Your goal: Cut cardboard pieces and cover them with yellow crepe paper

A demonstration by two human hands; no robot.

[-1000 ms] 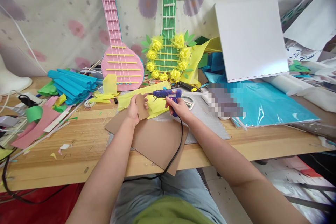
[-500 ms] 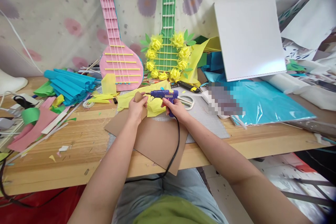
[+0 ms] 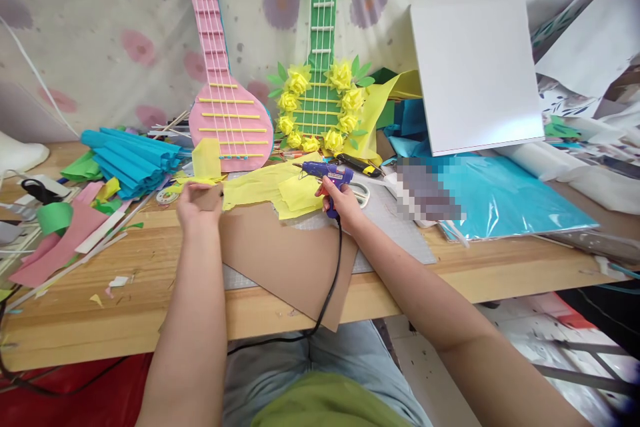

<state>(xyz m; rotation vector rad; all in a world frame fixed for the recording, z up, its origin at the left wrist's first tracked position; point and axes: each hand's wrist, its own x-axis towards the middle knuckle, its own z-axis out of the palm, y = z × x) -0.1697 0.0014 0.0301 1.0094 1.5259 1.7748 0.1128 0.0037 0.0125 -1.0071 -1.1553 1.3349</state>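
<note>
My right hand (image 3: 341, 201) is closed round the grip of a blue hot glue gun (image 3: 325, 171), whose nozzle points left over yellow crepe paper (image 3: 253, 185). To the left, my left hand (image 3: 199, 205) is closed on a small brown cardboard piece (image 3: 208, 197), partly covered by the fingers. Between my forearms lies a large brown cardboard sheet (image 3: 285, 260) with a curved cut edge. The gun's black cord (image 3: 336, 280) runs down across this sheet and over the table's front edge. White-handled scissors (image 3: 363, 195) lie behind my right hand.
A pink paper guitar (image 3: 233, 113) and a green one with yellow flowers (image 3: 320, 103) lean at the back. Blue crepe paper (image 3: 135, 160) and scraps lie left. A utility knife (image 3: 360, 165), white board (image 3: 477, 77) and blue plastic-wrapped sheets (image 3: 515, 197) are right.
My left hand has moved left, away from the nozzle, with the small cardboard piece in it. The glue gun has shifted slightly right and down at its tail.
</note>
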